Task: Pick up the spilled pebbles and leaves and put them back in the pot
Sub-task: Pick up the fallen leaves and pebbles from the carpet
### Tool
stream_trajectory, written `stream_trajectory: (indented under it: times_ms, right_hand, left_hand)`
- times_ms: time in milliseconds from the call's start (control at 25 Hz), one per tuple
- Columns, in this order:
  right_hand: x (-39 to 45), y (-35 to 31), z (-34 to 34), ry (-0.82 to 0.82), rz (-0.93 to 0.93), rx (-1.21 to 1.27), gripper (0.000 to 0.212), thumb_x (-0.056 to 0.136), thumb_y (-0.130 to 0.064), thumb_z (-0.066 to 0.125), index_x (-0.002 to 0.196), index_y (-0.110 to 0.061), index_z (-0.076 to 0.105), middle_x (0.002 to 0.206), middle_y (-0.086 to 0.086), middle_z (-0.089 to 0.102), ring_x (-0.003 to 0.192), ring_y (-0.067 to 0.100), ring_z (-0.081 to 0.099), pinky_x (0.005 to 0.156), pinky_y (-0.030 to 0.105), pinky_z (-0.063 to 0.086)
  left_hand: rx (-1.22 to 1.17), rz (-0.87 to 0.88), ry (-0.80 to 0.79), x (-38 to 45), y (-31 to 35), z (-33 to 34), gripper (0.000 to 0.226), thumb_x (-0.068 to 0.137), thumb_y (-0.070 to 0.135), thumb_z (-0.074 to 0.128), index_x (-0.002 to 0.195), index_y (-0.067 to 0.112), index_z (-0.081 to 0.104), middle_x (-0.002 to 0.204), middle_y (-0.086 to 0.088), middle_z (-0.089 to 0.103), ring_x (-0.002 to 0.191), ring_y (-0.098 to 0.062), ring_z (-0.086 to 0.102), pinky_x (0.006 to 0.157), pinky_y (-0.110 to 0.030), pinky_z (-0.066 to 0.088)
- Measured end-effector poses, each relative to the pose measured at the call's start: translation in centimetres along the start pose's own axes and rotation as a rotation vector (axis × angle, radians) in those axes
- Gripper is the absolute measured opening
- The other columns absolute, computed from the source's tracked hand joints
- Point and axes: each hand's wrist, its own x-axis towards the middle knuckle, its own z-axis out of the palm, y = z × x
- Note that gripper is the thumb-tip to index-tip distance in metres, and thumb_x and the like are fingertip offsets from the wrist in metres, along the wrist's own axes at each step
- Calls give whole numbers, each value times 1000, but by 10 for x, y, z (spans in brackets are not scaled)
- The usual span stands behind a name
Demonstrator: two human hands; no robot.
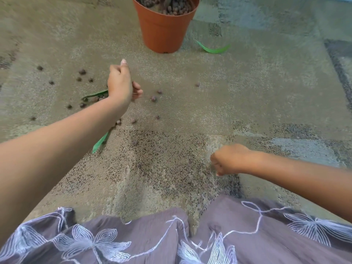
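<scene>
You kneel on a carpet [247, 96]. An orange pot [163, 29] of pebbles stands at its far edge. Your left hand [122, 82] hovers, fingers curled, over scattered pebbles [153, 98] and a leaf [94, 94]; whether it holds anything is unclear. Your right hand [230, 159] is a loose fist near your lap. Another leaf [213, 48] lies just right of the pot.

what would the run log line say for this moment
left hand curled above pebbles | right hand fisted, contents hidden | pot upright | leaf on floor
</scene>
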Motion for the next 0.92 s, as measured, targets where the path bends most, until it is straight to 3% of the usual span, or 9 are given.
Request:
stream_trajectory:
  times_ms: [80,200,320,520,640,760,840,920]
  right_hand:
    - [5,-8,5,135,-92,271,20,83,-35,63,95,-21,55,83,-9,60,75,8,60,62,17,49]
    - [12,-35,9,181,-239,563,32,79,-31,67,107,-27,54,97,-8,60,81,4,57,73,13,46]
    - [18,-45,25,252,-327,459,26,81,-28,66,106,-27,58,107,-6,54,88,7,53,83,16,45]
    - [20,-39,45,429,-404,273,19,90,-18,54,109,-19,51,107,3,49,88,19,55,77,32,52]
    - [17,-26,53,482,-471,221,15,92,-26,46,107,-21,48,106,1,49,92,15,51,74,26,48]
    - [11,-8,54,471,-486,204,11,94,-31,42,96,-23,49,93,-12,47,80,1,47,63,10,37]
    - [11,-5,58,512,-503,108,12,89,-33,56,95,-23,54,94,-10,56,80,1,52,62,10,44]
    - [12,-7,64,587,-526,6,23,88,-42,56,104,-27,54,107,-8,61,93,5,58,75,15,51]
  left_hand:
    - [33,-20,-8,0,-6,-3,30,96,42,28,99,14,38,57,-1,51,33,-8,52,48,-28,53]
    - [120,-80,-41,-2,-18,-2,26,96,41,30,103,16,37,62,-3,52,46,-15,55,58,-34,55]
    - [173,-89,-63,1,-31,1,24,96,39,31,103,16,36,63,-4,54,50,-17,56,55,-33,54]
    - [168,-45,-51,7,-42,-1,26,96,38,34,102,14,41,65,-7,57,51,-20,57,48,-30,48]
    - [162,-37,-23,11,-45,-9,25,96,38,34,100,14,42,64,-8,57,50,-21,56,50,-32,49]
    - [158,-31,15,17,-44,-16,23,96,37,34,96,15,41,61,-6,57,47,-20,55,54,-35,51]
    - [172,-29,25,19,-45,-16,24,96,38,33,97,15,40,60,-6,57,47,-20,55,55,-36,52]
    - [186,-30,21,17,-47,-14,24,96,37,33,96,14,41,60,-5,57,48,-21,55,56,-36,52]
